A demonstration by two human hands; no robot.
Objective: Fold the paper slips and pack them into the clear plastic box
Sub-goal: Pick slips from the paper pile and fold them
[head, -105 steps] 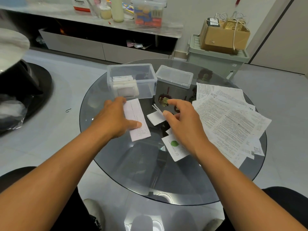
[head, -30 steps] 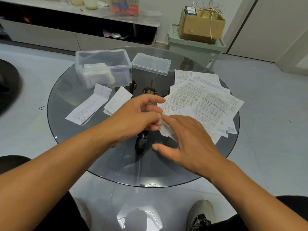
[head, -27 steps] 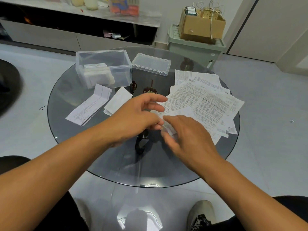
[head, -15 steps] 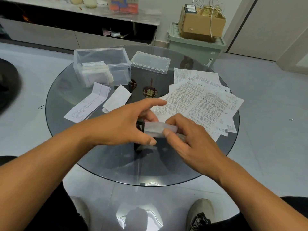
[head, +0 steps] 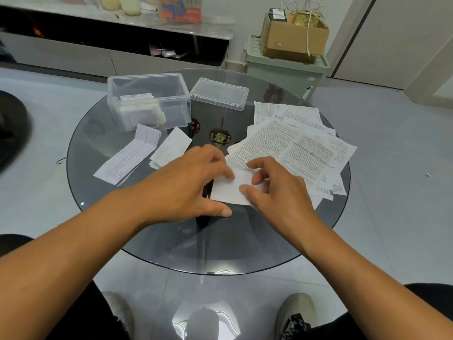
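Observation:
Both hands hold one small white paper slip over the middle of the round glass table. My left hand pinches its left side; my right hand pinches its right edge between thumb and fingers. The clear plastic box stands open at the back left with several folded slips inside. Two partly folded slips lie in front of it: a long printed slip and a blank slip. A spread pile of printed papers covers the right side.
The box's clear lid lies to the right of the box. Beyond the table stand a low cabinet and a green bin carrying a cardboard box. My shoes show below through the glass.
My hands left the long slip at the left, moved to the paper pile and picked up a small slip. In the last half second they lowered it and now hold it flatter.

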